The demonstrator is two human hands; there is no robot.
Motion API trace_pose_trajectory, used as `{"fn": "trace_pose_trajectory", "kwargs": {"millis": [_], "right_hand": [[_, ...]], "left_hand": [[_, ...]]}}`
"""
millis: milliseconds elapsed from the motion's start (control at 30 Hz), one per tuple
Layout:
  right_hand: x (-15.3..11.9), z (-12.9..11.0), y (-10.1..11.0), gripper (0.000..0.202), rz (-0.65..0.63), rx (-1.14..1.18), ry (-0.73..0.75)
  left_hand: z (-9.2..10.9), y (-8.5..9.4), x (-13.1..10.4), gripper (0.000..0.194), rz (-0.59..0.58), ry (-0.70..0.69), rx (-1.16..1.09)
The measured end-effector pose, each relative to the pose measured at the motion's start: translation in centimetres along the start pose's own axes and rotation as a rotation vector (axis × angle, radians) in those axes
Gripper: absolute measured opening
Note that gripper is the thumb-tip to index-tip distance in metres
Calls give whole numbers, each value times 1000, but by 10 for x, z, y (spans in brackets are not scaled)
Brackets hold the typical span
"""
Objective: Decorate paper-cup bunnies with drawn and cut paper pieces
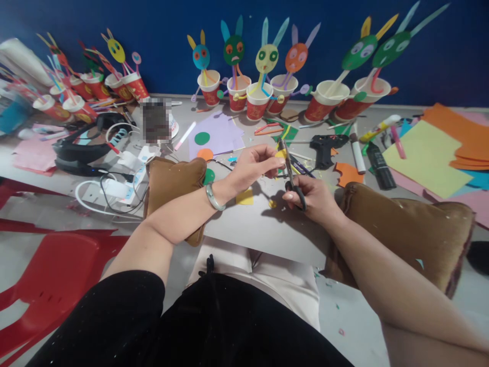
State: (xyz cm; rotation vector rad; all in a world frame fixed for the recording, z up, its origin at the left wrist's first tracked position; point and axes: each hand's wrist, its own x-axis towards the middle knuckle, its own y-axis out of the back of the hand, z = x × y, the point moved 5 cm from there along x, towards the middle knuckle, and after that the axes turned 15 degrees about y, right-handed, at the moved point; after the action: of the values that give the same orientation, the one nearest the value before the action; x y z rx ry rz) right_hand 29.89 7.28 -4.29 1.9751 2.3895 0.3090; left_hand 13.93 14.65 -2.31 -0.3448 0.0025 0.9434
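Between thumb and fingers, my left hand (256, 165) pinches a small piece of yellow paper (281, 153). My right hand (315, 198) is wrapped round the black handles of a pair of scissors (292, 179), whose blades point up and away, right at the yellow paper. On the table under my hands lie a yellow paper square (245, 197) and a little yellow disc (272, 204). Green and orange paper circles, among them an orange one (205, 154), rest on and near the lilac paper sheets (217, 132).
Red paper cups with paper rabbit-eared figures (259, 104) line the wall. A black glue gun (323, 151), markers (380, 165) and coloured paper (428, 158) lie to the right. Brown cushions (175, 186) flank my arms. A power strip (133, 186) with cables sits left; a red chair (57, 275) stands below.
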Motion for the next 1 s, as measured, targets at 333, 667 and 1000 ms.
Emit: {"fn": "trace_pose_trajectory", "kwargs": {"millis": [333,667,1000], "right_hand": [[0,0,1,73,-9,-30,16],[-1,1,1,68,-12,-23,8],[-1,1,1,69,2,-9,-4]], "left_hand": [[2,0,-1,59,22,3,-12],[1,2,-1,57,52,1,-13],[3,-1,-2,52,42,26,17]]}}
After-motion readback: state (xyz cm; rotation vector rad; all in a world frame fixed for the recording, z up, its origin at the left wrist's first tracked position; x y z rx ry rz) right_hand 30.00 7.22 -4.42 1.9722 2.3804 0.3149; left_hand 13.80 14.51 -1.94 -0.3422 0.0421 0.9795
